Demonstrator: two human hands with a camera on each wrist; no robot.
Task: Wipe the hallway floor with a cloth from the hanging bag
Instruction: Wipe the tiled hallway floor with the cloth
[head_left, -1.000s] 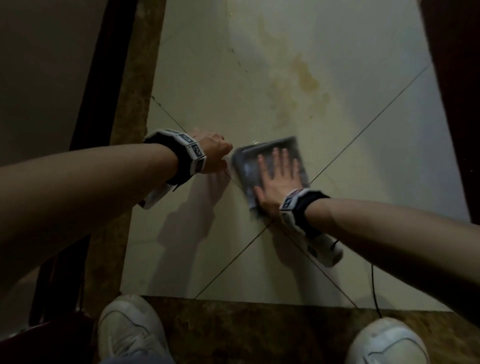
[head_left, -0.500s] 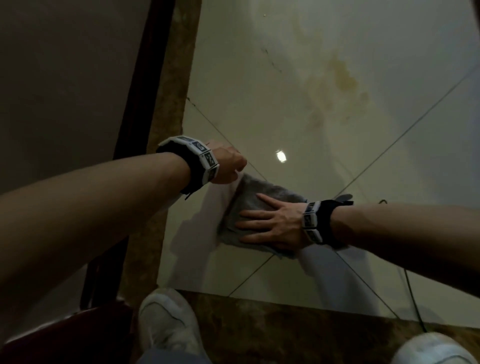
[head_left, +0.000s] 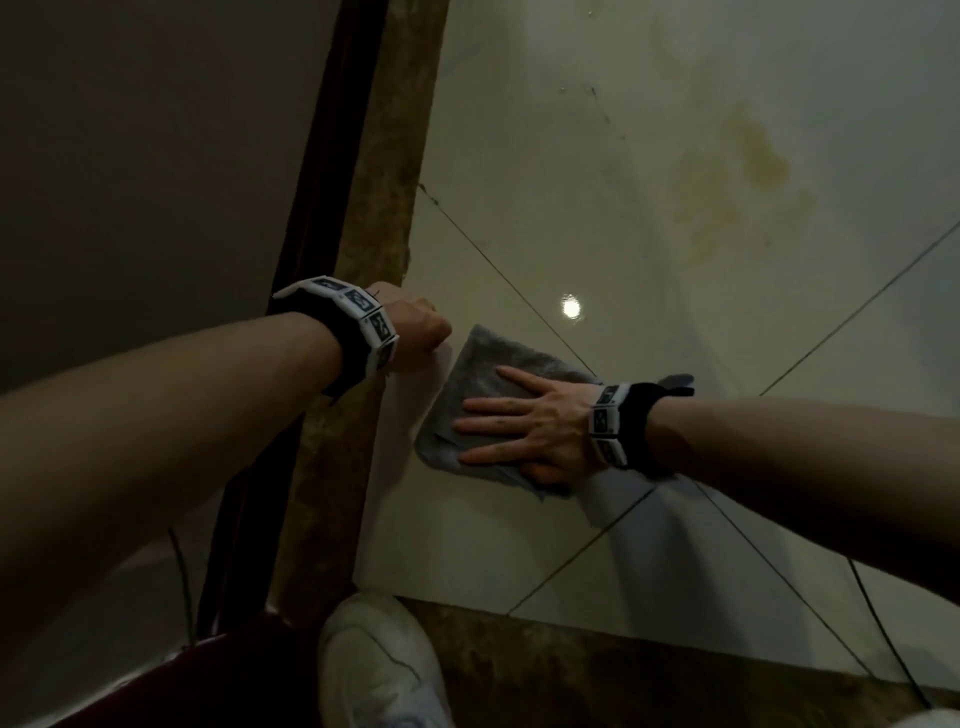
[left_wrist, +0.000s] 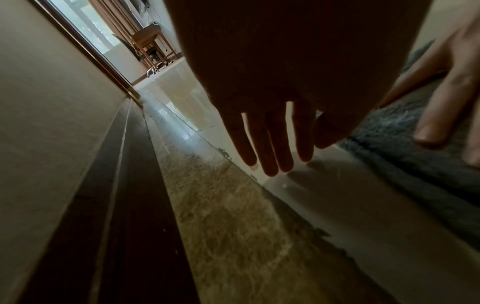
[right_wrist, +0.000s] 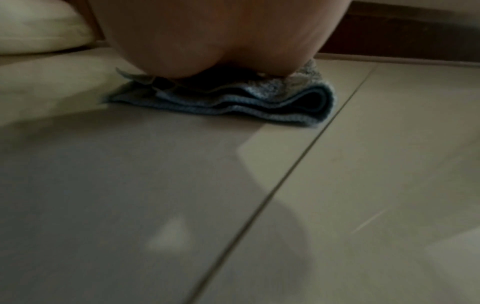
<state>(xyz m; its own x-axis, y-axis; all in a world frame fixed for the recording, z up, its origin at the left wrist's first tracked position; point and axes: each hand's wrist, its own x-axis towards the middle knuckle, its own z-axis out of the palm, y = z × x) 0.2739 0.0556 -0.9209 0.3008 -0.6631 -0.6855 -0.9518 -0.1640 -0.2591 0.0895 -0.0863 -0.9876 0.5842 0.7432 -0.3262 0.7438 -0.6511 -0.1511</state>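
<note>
The folded grey terry cloth (head_left: 480, 410) lies flat on the glossy cream floor tiles (head_left: 571, 208), close to the mottled brown stone border strip (head_left: 363, 364) along the left wall. A second ago it sat further out, over the crossing of the dark grout lines; it has since been swept leftward toward the border, and the right hand (head_left: 524, 423) on it has turned from pointing up the hallway to pointing across it. That hand presses down with fingers straight and spread, palm flat on the fabric, gripping nothing; the right wrist view shows the heel of the palm bearing on the stacked folds (right_wrist: 259, 98).

The left hand (head_left: 415, 332) rests on the tile just beside the cloth's upper corner, apart from it. From above it looks bunched, but the left wrist view shows its fingers (left_wrist: 272, 148) straight, tips on the floor, holding nothing; it seems to be a brace.

So wiping is under way, and this stroke is reaching the edge. The yellowish stain (head_left: 753, 161) further up the tile looks untouched and probably needs a later pass.
</note>
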